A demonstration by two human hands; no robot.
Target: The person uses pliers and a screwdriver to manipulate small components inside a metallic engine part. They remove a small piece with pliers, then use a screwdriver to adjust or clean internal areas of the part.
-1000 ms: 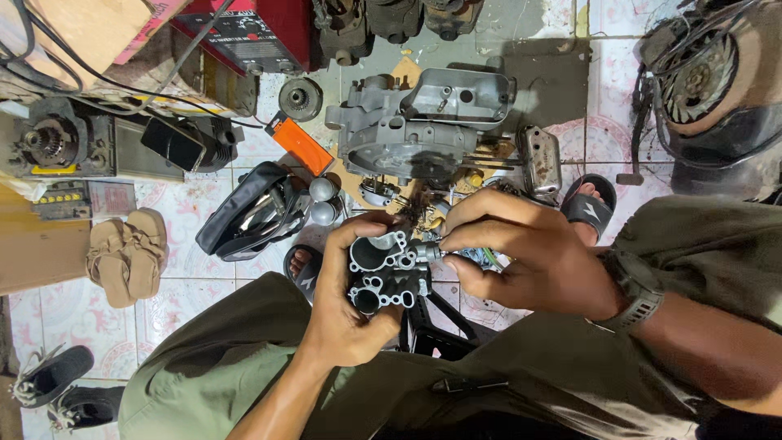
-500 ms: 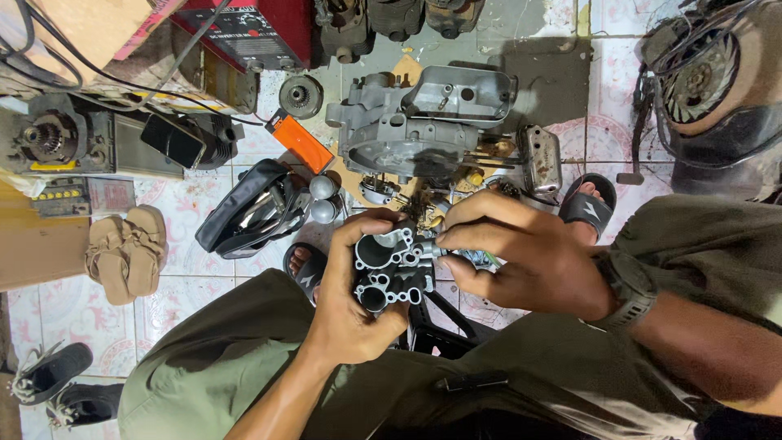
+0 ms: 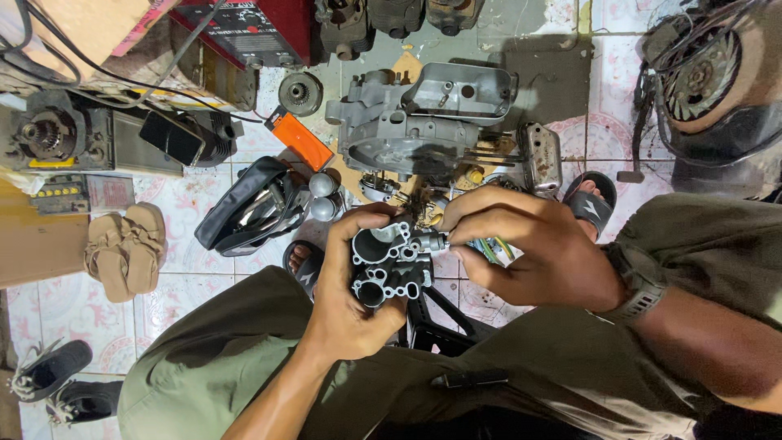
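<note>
My left hand point(image 3: 346, 305) grips a dark grey cast metal part point(image 3: 389, 261) with several round bores, held over my lap. My right hand point(image 3: 533, 248) pinches a small silvery fitting point(image 3: 432, 242) at the part's right side, and a green-handled tool point(image 3: 489, 248) shows between its fingers. A dark watch point(image 3: 639, 285) sits on my right wrist. Both knees in olive trousers point(image 3: 220, 358) frame the hands.
On the tiled floor beyond lie a grey engine casing point(image 3: 415, 122), an orange box point(image 3: 301, 140), a black tool bag point(image 3: 248, 208), two metal balls point(image 3: 322, 195), tan sandals point(image 3: 126, 248), a red machine point(image 3: 248, 28) and a fan housing point(image 3: 709, 81) at the right.
The hands and the metal part have barely shifted; the right fingers have turned slightly at the small fitting.
</note>
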